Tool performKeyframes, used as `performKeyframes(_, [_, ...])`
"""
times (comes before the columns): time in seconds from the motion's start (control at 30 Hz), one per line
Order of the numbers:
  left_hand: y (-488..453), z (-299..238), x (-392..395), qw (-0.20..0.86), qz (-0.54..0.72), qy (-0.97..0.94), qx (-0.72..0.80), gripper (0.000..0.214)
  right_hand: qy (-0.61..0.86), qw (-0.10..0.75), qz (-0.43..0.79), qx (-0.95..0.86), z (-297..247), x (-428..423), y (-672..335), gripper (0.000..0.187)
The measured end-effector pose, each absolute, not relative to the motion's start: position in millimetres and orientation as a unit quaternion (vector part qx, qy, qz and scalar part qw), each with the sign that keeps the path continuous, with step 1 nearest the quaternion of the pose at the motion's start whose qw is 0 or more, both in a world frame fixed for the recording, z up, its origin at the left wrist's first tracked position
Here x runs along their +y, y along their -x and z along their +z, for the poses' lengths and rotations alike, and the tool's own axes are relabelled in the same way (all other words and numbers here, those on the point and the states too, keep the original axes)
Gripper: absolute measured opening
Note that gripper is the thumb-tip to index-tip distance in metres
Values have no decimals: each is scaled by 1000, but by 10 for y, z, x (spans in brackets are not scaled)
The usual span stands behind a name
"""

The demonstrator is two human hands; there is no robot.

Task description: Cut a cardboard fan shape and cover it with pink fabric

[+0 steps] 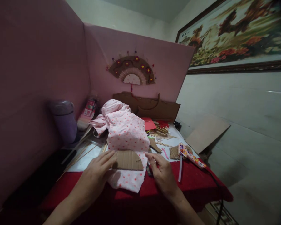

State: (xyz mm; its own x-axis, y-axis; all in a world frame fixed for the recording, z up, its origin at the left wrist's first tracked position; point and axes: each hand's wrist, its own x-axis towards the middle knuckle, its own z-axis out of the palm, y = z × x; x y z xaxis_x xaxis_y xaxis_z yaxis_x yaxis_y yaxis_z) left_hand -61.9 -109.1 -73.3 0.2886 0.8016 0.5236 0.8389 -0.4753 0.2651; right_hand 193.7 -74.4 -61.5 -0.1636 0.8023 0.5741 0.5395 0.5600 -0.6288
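A half-round piece of brown cardboard lies flat on a white cloth with pink and red dots. My left hand rests with outstretched fingers at the cardboard's left end. At the cloth's right edge, the thumb and fingers of my right hand are pinched together on the fabric. The cloth's far end is bunched up, and its near end spreads over the red table cover.
A flower-patterned glue gun lies at right, its cord over the table edge. Thin sticks, red paper and cardboard scraps lie behind. A purple tumbler stands left. A decorated cardboard fan is on the pink partition.
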Motion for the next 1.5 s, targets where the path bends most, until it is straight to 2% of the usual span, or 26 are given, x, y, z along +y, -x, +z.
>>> performKeyframes(0.1, [493,-743,-1076,39,-267,840,-471,36,499,420,160,-741,-584,-628,-1962,30])
performKeyframes(0.27, [276,-630,-1004,22,-205,867,-453,43,618,261,73,-738,-583,-455,-1918,26])
performKeyframes(0.37, [209,-647,-914,20,-173,884,-433,51,632,214,73,-741,-581,-366,-1892,27])
performKeyframes(0.53, [246,-826,-782,22,-170,887,-428,51,607,254,75,-749,-675,-290,-1890,20])
performKeyframes(0.8, [247,-888,-704,31,-169,888,-427,45,601,291,78,-741,-755,-322,-1896,23])
performKeyframes(0.93, [270,-807,-780,46,-200,883,-423,38,563,383,15,-732,-743,-366,-1913,16])
performKeyframes(1.03, [396,-720,-930,76,-274,829,-482,32,459,432,6,-776,-729,-424,-1897,19])
performKeyframes(1.13, [581,-692,-1126,89,-322,750,-570,29,385,379,31,-841,-726,-474,-1837,20])
performKeyframes(1.2, [674,-734,-1252,84,-330,720,-604,27,387,329,34,-861,-734,-489,-1788,29])
performKeyframes(1.37, [628,-929,-1422,81,-342,756,-552,31,412,301,100,-854,-760,-467,-1732,49])
performKeyframes(1.43, [534,-946,-1422,83,-331,782,-522,26,420,323,150,-835,-765,-452,-1739,40])
performKeyframes(1.5, [448,-913,-1401,86,-314,801,-503,13,428,366,209,-799,-767,-436,-1758,19])
